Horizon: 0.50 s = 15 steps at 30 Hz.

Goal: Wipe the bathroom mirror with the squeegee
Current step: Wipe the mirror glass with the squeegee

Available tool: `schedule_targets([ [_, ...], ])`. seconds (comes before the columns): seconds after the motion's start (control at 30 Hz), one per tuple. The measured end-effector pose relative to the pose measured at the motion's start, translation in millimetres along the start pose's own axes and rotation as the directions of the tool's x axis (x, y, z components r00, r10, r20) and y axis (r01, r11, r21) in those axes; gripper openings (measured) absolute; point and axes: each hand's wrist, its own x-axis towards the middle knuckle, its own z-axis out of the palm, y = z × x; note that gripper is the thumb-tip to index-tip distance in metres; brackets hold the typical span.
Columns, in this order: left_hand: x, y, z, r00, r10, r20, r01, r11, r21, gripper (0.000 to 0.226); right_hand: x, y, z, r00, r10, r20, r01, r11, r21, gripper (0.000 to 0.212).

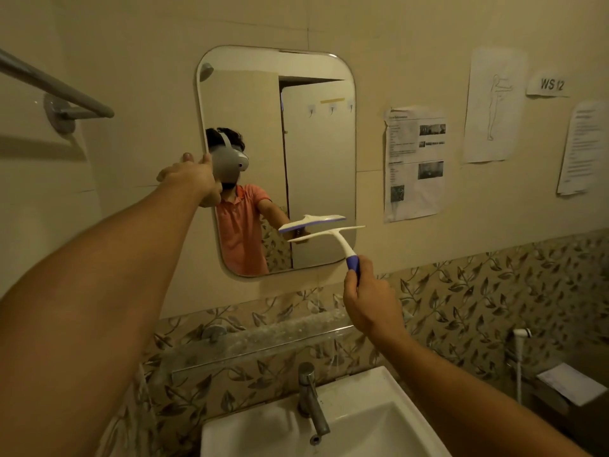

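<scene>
Head view: our left hand (191, 175) grips the mirror (318, 153) by its left edge, right hand (369, 303) wraps the squeegee (333, 235) handle, blade near the mirror's lower right corner; how much is wiped, we can't tell.

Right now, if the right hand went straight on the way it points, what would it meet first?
Probably the mirror, near its lower right corner: the right hand aims the squeegee up at it. Whether the blade already touches the glass is unclear.
</scene>
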Motion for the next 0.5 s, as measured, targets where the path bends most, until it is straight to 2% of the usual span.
schedule_targets([
  [0.27, -29, 19, 1, 0.993, -0.043, -0.114, 0.027, 0.991, -0.134, 0.101, 18, -10, -30, 0.998, 0.043, -0.038, -0.041, 0.997, 0.063, 0.030],
  [0.3, -33, 24, 0, 0.988, -0.047, -0.150, 0.026, 0.990, -0.140, 0.094, 21, -11, -34, 0.999, 0.040, -0.036, -0.038, 0.997, 0.063, 0.031],
  [0.4, -48, 47, -5, 0.952, -0.037, -0.303, -0.013, 0.987, -0.160, 0.040, 29, -11, -46, 0.999, 0.034, -0.032, -0.032, 0.997, 0.072, 0.030],
  [0.43, -54, 57, -7, 0.945, -0.038, -0.325, -0.029, 0.980, -0.199, 0.029, 31, -11, -50, 0.999, 0.030, -0.036, -0.027, 0.997, 0.071, 0.030],
  [0.5, -65, 82, -8, 0.946, -0.028, -0.324, -0.074, 0.952, -0.298, 0.024, 36, -10, -58, 0.999, 0.026, -0.045, -0.023, 0.997, 0.068, 0.031],
])
